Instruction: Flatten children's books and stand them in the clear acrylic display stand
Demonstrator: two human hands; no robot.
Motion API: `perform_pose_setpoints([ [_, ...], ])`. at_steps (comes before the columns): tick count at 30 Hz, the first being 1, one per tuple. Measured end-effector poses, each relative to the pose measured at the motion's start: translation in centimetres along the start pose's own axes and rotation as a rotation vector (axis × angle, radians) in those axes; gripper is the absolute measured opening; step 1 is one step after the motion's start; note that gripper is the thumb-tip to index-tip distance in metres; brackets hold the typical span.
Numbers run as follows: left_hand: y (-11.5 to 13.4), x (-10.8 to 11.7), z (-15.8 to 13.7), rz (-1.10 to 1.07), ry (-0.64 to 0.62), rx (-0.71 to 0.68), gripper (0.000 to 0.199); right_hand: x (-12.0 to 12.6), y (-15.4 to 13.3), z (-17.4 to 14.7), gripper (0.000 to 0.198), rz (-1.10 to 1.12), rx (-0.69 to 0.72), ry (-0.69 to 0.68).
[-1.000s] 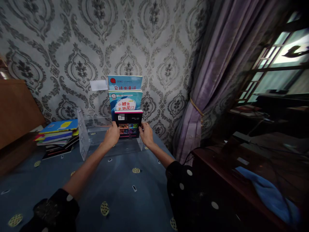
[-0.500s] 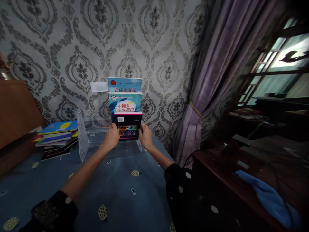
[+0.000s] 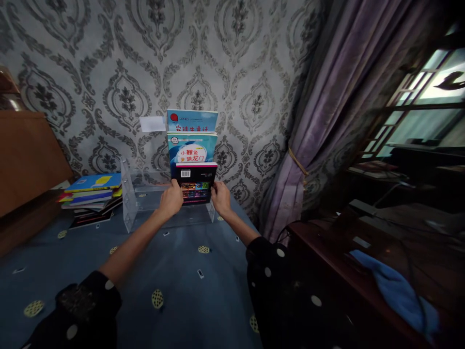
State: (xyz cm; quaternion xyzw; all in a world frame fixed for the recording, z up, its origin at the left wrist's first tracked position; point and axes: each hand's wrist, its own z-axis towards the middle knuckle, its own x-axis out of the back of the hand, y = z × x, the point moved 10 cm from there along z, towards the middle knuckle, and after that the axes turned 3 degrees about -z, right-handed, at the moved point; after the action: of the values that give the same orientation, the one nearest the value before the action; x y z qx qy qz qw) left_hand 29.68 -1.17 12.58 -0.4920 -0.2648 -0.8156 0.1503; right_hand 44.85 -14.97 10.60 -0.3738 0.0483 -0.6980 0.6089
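Note:
A black book point(image 3: 196, 178) with a barcode and rows of small coloured pictures is between my two hands. My left hand point(image 3: 172, 198) grips its left edge, and my right hand point(image 3: 221, 198) grips its right edge. It stands in front of a clear acrylic book rack point(image 3: 128, 194), at the rack's right side; whether its lower edge rests on the rack I cannot tell. Behind it, two blue books stand upright in the rack's higher tiers: one with a white oval on its cover point(image 3: 192, 148) and one farther back with red lettering point(image 3: 192, 119).
A pile of books point(image 3: 92, 194) lies left of the rack on the blue patterned cloth point(image 3: 181, 300). A white label point(image 3: 152, 124) shows above the rack. On the right are a tied purple curtain point(image 3: 286, 194) and a dark red table point(image 3: 327, 252) with a blue cloth point(image 3: 395, 291).
The view has tilted down slightly, so everything sits a little higher in the picture. Both hands keep their hold on the black book, with little visible movement against the rack.

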Motion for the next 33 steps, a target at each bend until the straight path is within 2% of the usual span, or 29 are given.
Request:
perform_pose_setpoints([
  [7,-0.4,-0.4,-0.1,-0.021,-0.024,-0.013,0.023,0.0,0.4,-0.1,0.021,0.005,-0.001,-0.008],
  [15,-0.4,-0.4,-0.5,-0.024,-0.030,-0.040,0.026,-0.3,0.8,-0.5,0.028,0.030,-0.027,-0.050],
  [19,-0.8,-1.1,-2.3,-0.009,-0.004,-0.114,0.040,-0.2,0.8,-2.8,0.042,0.079,-0.044,-0.026],
  [22,-1.1,-1.9,-4.7,0.014,0.056,-0.222,0.054,-0.2,0.4,-5.4,0.043,0.150,-0.061,-0.014],
  [24,-2.0,-2.7,-6.4,0.010,0.060,-0.248,0.057,-0.2,-0.4,-7.1,0.042,0.194,-0.078,-0.048],
  [27,-4.8,-4.2,-9.1,-0.027,0.009,-0.225,0.055,0.0,-3.8,-8.5,0.037,0.274,-0.076,-0.124],
  [29,-7.2,-5.0,-11.0,-0.052,-0.043,-0.209,0.053,0.7,-8.3,-8.7,0.030,0.346,0.000,-0.183],
  [31,-10.0,-5.2,-12.8,-0.055,-0.080,-0.187,0.049,2.3,-13.6,-9.1,0.023,0.420,0.116,-0.220],
  [33,-13.5,-4.7,-14.5,-0.031,-0.093,-0.121,0.043,5.1,-17.7,-10.4,0.024,0.488,0.225,-0.203],
])
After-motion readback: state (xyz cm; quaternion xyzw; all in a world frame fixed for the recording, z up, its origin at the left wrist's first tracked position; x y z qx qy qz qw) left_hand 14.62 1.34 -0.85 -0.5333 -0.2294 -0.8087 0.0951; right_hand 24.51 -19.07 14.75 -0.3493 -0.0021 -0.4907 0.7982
